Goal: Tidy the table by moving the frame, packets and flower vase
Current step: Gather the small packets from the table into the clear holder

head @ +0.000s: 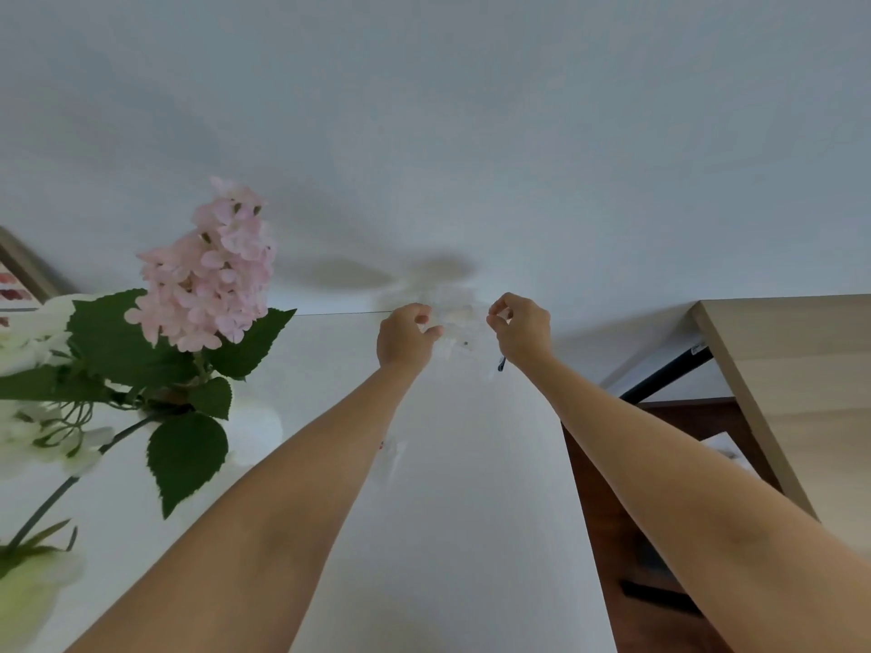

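Note:
Both my arms reach to the far edge of the white table (471, 511). My left hand (405, 339) and my right hand (521, 325) pinch the two sides of a pale, see-through packet (459, 322) held against the wall. A second clear packet (391, 457) lies flat on the table beside my left forearm. The flower vase stands at the left; only its pink blooms (207, 271), green leaves and white flowers show, and the vase body is hidden. The corner of a wooden frame (21, 271) leans at the far left edge.
A light wooden tabletop (792, 369) stands to the right, with a dark wooden unit (627, 511) below it between the two tables. The pale wall rises directly behind the table's far edge.

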